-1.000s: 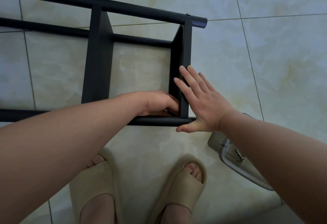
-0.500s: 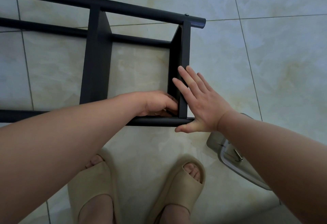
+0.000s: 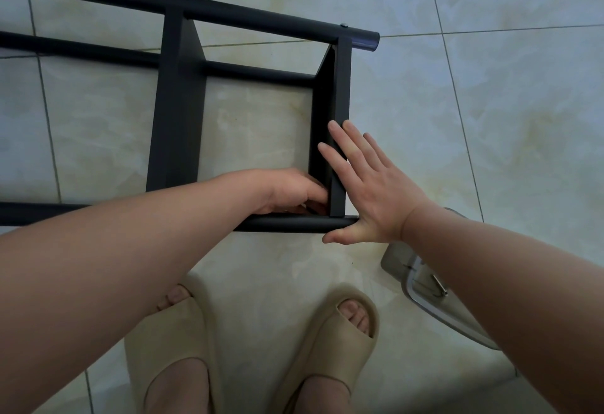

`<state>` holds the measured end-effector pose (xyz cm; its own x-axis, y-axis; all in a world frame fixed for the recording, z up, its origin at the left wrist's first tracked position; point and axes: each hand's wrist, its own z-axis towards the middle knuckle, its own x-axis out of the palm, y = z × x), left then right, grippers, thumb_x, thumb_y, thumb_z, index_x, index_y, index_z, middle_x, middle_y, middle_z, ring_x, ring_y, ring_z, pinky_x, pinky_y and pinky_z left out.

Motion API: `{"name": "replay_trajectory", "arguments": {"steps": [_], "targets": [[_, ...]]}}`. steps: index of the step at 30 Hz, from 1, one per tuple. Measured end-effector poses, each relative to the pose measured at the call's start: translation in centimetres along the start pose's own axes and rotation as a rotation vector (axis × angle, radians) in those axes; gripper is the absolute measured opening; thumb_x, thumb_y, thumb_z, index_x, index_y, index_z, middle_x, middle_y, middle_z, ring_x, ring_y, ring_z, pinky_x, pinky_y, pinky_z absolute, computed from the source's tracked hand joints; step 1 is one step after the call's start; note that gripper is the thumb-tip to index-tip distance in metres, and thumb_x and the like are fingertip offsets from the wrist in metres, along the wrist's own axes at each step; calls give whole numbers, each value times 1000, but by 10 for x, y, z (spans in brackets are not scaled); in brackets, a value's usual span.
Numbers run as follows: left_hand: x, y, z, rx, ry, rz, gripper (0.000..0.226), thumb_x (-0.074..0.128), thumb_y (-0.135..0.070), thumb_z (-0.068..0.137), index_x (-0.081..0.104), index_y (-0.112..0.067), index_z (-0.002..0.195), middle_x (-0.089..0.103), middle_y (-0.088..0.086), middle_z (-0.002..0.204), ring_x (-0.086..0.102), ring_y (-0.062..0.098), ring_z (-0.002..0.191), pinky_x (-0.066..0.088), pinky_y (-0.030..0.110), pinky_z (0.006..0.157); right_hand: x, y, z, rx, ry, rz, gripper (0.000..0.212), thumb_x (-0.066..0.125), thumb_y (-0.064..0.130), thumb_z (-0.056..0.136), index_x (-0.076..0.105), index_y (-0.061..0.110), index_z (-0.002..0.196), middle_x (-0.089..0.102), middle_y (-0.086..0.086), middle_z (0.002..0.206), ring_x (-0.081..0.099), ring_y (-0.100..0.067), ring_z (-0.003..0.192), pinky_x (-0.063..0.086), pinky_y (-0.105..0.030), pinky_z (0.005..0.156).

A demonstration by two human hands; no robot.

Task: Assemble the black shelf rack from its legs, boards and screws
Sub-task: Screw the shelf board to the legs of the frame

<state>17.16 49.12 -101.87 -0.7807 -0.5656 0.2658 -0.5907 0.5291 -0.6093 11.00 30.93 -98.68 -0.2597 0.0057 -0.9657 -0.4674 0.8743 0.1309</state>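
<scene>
End board (image 3: 341, 87) between left hand (image 3: 291, 191) and flat right hand (image 3: 376, 191)

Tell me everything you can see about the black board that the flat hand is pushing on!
The end board is flat, matt black, metal-looking, standing on edge between the far leg and the near leg. A screw head shows on the far leg above its end. The right hand presses flat against its outer side; the left hand curls its fingers at its inner near corner; anything held is hidden.
</scene>
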Motion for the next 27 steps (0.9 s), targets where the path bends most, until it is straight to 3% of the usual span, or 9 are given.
{"name": "replay_trajectory", "arguments": {"steps": [5,10,15,19,23,25,27], "targets": [[-1,0,-1,4,24,25,9,62,0,87,69,-6,89,70,5,71,67,15,64,52,21,59,-1,0,0,4,5,-2,125,40,92,75,18,3,160,2,-20,168,0,-38,156,18,-60,123],[-3,-1,-1,13,48,-66,17,55,8,89,64,-6,89,67,0,62,65,10,54,48,16,51,0,0,0,4,6,-2,126,41,92,75,17,4,160,2,-20,168,-1,-38,156,17,-59,123],[-2,1,0,17,33,-36,15,60,-3,91,71,-2,101,75,13,93,72,19,84,57,28,82,0,0,0,0,0,-3,125,41,92,75,18,3,160,3,-20,168,1,-39,156,18,-60,123],[-4,3,2,0,46,-7,8,63,-3,88,70,-6,89,71,7,77,68,19,74,54,25,71,0,0,0,4,0,2,126,41,92,74,18,3,160,2,-20,168,1,-38,156,18,-60,123],[-4,4,3,-11,43,-46,23,61,3,87,72,-14,76,70,9,78,68,20,72,54,27,70,0,0,0,3,3,0,126,39,93,75,17,3,160,2,-20,168,-1,-38,156,17,-59,123],[-4,3,3,-13,29,-84,22,58,6,87,70,-12,81,71,11,84,70,22,77,56,28,74,0,0,0,4,3,-2,126,39,93,75,17,3,160,2,-20,168,-1,-37,156,17,-59,123],[-3,3,3,-8,19,-84,19,58,4,88,71,-9,87,73,17,94,72,28,90,57,35,87,0,0,0,1,4,-6,125,38,93,75,16,4,160,1,-20,168,-2,-37,156,16,-59,123]]}}
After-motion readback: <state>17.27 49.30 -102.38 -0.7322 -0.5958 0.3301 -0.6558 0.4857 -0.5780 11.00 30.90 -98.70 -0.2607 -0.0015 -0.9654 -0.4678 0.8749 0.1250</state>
